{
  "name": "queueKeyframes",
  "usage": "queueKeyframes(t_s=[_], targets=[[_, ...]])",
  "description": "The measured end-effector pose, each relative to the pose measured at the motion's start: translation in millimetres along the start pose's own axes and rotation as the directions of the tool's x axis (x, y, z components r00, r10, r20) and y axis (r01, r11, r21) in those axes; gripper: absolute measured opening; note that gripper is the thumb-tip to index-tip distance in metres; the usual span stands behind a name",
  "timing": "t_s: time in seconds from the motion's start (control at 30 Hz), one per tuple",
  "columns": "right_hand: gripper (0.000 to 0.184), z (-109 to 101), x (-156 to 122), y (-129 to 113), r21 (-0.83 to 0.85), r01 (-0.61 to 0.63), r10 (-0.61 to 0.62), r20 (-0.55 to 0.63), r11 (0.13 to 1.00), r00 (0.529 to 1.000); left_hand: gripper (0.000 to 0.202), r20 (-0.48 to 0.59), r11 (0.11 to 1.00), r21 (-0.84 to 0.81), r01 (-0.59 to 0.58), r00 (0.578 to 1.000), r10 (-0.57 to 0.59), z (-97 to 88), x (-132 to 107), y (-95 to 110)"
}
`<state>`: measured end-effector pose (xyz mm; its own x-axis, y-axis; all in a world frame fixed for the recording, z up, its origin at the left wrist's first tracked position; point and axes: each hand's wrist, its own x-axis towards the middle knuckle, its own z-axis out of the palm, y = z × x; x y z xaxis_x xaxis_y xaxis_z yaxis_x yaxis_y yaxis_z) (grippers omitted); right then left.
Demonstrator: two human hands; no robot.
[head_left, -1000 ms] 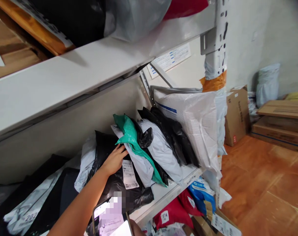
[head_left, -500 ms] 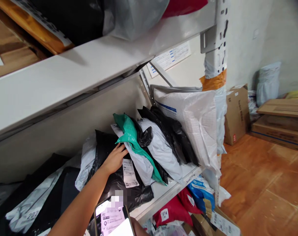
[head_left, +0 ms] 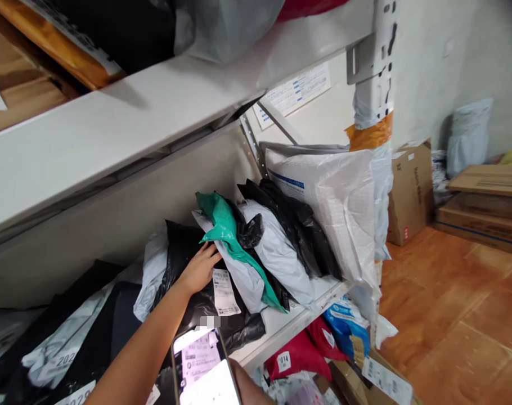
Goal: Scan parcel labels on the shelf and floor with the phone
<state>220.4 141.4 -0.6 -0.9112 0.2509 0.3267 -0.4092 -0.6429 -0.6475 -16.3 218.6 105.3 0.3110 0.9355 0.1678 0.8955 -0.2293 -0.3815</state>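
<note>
The phone (head_left: 205, 368) gripped by the right hand (head_left: 248, 385) has moved up nearer the label (head_left: 225, 292) below the left hand (head_left: 198, 273), whose fingers (head_left: 206, 256) stay a little apart against the grey bag (head_left: 250, 284), probably giving a clearer look.

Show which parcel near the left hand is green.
The green parcel beside the pale parcel, just right of the left hand; the other parcels around it are black or pale.

Left forearm (head_left: 148, 343): bare, slanted toward one o'clock. Left hand (head_left: 199, 271): showed its back, fingers (head_left: 206, 254) extended. Right hand (head_left: 250, 385): sat at six o'clock, partly hidden.
</note>
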Motion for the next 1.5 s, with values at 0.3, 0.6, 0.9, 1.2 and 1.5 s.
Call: queueKeyframes(t_s=[0.3,0.6,0.9,1.2,1.5], targets=[[0.105,-1,-19,-34,0.162,0.089,-0.073,-0.104,0.983,0.992,0.062,0.004,0.999,0.022,0.039,0.999,-0.039,0.7,2,3],[0.1,-1,-21,-26,0.172,0.133,-0.106,-0.16,0.976,0.982,0.063,0.008,0.998,0.036,0.051,0.999,-0.051,2.5,3,4],[0.091,-7,-9,-13,0.133,0.104,-0.106,0.007,0.986,0.994,0.061,-0.043,0.999,0.037,0.027,0.999,-0.026,4.8,1,2],[0.071,5,1,-5,0.092,0.005,-0.006,0.014,0.996,1.0,0.064,-0.064,0.999,0.028,0.026,0.998,-0.024,6.9,0,2],[0.092,10,-27,-28,0.083,-0.09,0.088,0.032,0.992,0.996,0.057,-0.036,0.998,0.025,0.051,0.998,-0.05,2.7,3,5]])
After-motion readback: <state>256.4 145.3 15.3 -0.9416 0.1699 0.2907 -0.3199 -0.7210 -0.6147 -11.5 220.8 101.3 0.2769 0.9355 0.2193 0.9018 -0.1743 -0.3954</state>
